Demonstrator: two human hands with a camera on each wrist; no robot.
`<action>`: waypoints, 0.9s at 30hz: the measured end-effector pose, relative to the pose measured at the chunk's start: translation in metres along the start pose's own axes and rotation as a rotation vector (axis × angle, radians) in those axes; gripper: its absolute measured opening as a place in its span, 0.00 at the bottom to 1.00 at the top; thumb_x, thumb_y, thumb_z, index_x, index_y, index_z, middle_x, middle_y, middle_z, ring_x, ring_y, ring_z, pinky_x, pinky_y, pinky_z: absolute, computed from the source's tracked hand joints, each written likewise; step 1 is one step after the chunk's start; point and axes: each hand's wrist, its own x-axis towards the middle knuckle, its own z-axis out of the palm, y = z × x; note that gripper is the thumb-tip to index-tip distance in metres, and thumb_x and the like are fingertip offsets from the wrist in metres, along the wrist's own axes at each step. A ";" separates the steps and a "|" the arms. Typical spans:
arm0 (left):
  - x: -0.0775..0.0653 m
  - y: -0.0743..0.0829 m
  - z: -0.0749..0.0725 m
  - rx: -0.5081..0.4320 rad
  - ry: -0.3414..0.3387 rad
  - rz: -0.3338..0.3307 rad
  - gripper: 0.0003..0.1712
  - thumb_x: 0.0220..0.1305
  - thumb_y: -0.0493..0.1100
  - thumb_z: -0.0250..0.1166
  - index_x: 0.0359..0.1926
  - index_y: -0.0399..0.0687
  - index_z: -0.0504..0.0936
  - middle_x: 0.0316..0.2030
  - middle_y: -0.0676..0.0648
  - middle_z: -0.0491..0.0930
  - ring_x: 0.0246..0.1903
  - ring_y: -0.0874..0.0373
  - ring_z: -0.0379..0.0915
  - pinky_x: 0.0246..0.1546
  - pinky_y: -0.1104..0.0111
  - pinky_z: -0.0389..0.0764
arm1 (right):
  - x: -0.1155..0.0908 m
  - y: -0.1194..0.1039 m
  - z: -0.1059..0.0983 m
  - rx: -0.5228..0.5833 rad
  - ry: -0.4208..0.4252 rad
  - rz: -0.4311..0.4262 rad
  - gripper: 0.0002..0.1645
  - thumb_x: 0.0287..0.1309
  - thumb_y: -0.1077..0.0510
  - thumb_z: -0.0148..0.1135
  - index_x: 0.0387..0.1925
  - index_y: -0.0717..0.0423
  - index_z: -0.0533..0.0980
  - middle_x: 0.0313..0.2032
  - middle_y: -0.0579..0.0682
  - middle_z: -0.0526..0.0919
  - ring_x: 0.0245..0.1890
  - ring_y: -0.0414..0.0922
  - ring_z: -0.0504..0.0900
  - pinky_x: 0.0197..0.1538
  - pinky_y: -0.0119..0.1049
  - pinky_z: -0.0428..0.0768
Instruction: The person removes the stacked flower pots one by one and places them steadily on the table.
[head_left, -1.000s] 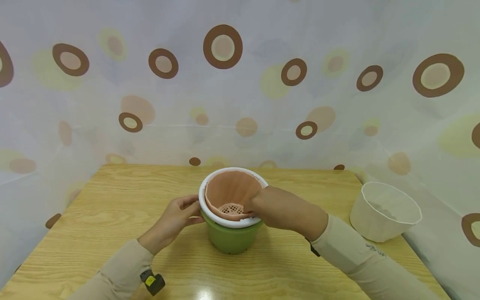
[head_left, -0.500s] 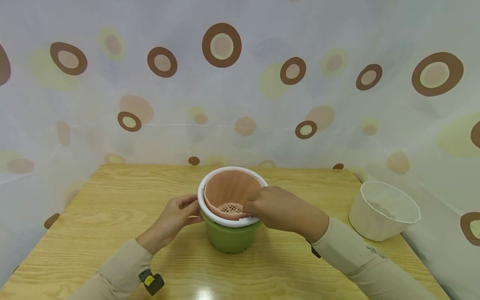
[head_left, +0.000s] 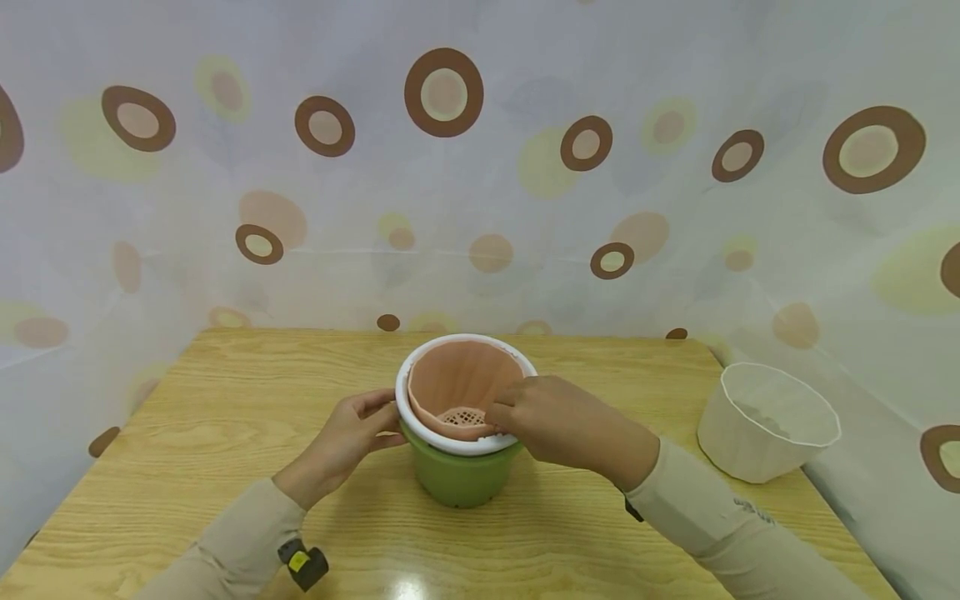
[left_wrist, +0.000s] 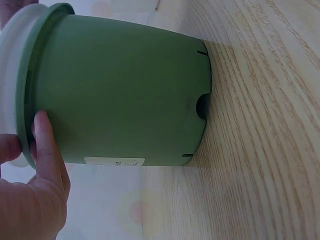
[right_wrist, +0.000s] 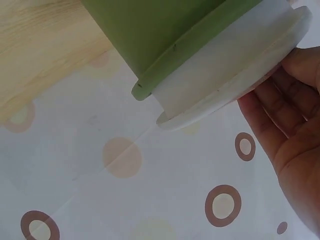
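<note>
Three flower pots are nested on the table: a green pot [head_left: 463, 477] outermost, a white pot [head_left: 525, 348] with a thick rim inside it, and a terracotta-coloured pot [head_left: 457, 371] with a mesh base innermost. From the left, my left hand [head_left: 347, 433] holds the green pot at its upper edge, with fingers [left_wrist: 46, 145] against its wall just below the rim. On the right, my right hand [head_left: 566, 421] reaches over the white rim and pinches the terracotta pot's near-right edge; its fingertips are partly hidden. The right wrist view shows the white pot standing proud of the green rim.
A cream-white pot [head_left: 750, 437] stands tilted at the table's right edge. The wooden table [head_left: 247, 400] ends at the back against a sheet [head_left: 525, 67] patterned with circles. A small black and yellow device [head_left: 303, 564] sits on the left wrist.
My right hand's knuckles and wrist have shifted very slightly, with its fingers still at the terracotta pot's edge. The left hand and the nested pots hold their places.
</note>
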 end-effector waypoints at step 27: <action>0.001 -0.003 -0.001 -0.005 -0.005 0.004 0.30 0.72 0.46 0.55 0.65 0.28 0.65 0.42 0.51 0.80 0.40 0.61 0.78 0.49 0.66 0.83 | -0.004 -0.006 0.008 -0.036 0.146 0.017 0.14 0.47 0.69 0.70 0.27 0.52 0.74 0.25 0.41 0.74 0.24 0.39 0.72 0.25 0.29 0.74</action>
